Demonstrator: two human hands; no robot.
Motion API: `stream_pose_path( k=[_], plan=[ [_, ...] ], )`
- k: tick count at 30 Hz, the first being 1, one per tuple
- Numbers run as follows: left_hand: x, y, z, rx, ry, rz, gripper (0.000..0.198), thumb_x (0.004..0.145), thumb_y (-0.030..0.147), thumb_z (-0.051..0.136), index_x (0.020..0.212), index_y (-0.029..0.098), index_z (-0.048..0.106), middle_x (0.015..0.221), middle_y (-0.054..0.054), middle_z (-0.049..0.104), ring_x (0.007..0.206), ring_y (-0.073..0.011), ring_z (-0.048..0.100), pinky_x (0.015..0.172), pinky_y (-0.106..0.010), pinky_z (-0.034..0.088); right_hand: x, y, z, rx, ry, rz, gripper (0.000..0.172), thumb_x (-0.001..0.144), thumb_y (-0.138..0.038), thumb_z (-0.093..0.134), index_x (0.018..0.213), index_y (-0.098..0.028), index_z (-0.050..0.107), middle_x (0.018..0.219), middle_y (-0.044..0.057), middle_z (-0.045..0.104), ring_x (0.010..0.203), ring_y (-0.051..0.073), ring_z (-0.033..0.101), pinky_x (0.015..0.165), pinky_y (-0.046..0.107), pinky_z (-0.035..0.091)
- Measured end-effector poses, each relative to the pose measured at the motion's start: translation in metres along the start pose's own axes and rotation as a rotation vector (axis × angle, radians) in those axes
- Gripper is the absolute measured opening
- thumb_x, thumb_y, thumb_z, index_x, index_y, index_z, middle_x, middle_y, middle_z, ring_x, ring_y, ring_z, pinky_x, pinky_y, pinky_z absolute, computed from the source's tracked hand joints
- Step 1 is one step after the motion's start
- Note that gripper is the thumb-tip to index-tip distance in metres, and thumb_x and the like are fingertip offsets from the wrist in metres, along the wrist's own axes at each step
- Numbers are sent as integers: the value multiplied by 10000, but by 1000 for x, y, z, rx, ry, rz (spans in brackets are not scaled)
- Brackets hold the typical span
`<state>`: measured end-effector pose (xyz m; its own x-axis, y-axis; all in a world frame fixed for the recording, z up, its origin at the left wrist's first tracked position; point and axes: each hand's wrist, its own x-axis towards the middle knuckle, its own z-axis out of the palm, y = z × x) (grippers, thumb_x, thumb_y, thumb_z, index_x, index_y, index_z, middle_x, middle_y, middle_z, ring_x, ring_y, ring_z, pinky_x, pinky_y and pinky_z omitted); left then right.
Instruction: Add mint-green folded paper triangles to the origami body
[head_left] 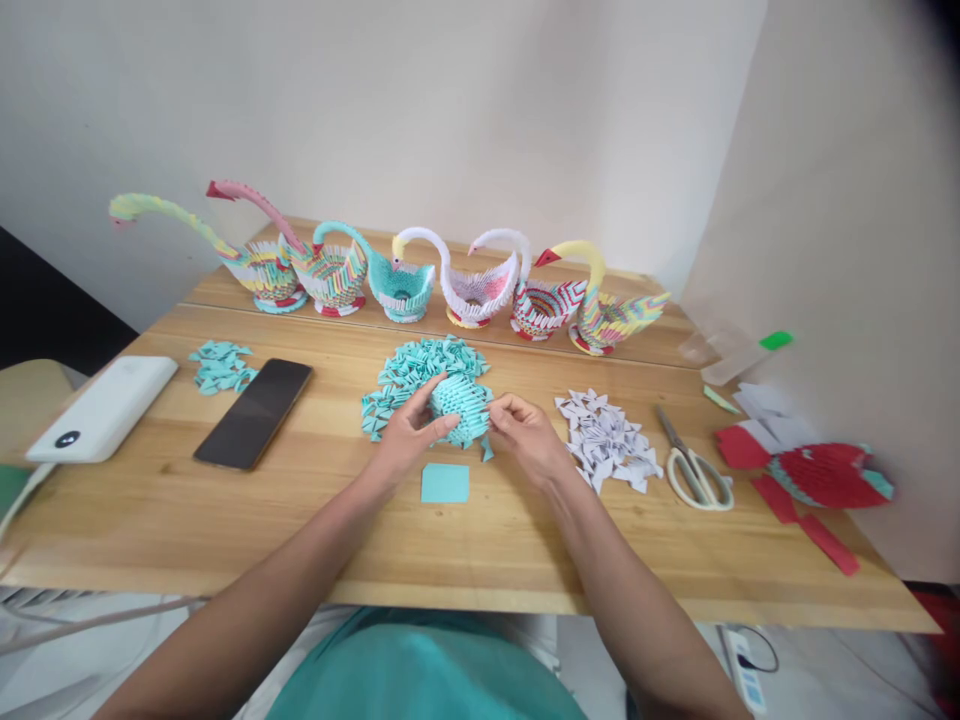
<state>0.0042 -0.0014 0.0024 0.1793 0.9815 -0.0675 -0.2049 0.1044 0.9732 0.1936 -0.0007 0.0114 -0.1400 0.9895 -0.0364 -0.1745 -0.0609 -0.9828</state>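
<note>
In the head view, the left hand (411, 428) is closed around a turquoise paper model (463, 408), its thumb across the near side and its fingers behind. The model, built of interlocked folded pieces, is held over the middle of the bench (337, 545). The right hand (527, 430) has its thumb and forefinger brought together at the model's right edge; whether a small piece sits between them, I cannot tell. Behind and to the left of the model spreads a heap of turquoise folded pieces (420, 365), and a turquoise card (445, 483) lies flat just in front. Right of the right hand lies a pile of white folded pieces (609, 440), with scissors (683, 457) beside it, then a red paper model (825, 472) near the bench's right end. On the left lie a small turquoise pile (223, 367), a dark phone (253, 415) and a white power bank (109, 405). Six paper swans (405, 290) stand in a row along the back.
</note>
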Motion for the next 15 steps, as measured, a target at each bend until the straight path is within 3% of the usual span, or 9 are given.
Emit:
stream_pose_path(
  k=[4,9,15],
  plan=[
    [-1,2,2,31,40,-7,770,747,435,763,1428,200,491,1382,-108,590,1193,-292,587,934,-366,515,-3,-3,3,-255,92,-115,333,743,-532,759,767,-204,706,709,4,644,660,145,550,634,273,443],
    [-2,0,3,-12,59,-40,798,757,486,745,1445,202,459,1319,-116,617,1090,-264,622,824,-328,541,-4,-4,5,-269,96,-129,380,822,-548,660,991,-217,740,910,36,716,818,179,629,753,299,496],
    [-1,-4,1,-26,11,-25,820,764,501,742,1469,220,432,1394,-124,572,1200,-300,584,917,-385,536,-3,-4,7,-209,66,-64,355,730,-551,748,815,-207,726,797,25,680,736,168,588,697,292,482]
  ],
)
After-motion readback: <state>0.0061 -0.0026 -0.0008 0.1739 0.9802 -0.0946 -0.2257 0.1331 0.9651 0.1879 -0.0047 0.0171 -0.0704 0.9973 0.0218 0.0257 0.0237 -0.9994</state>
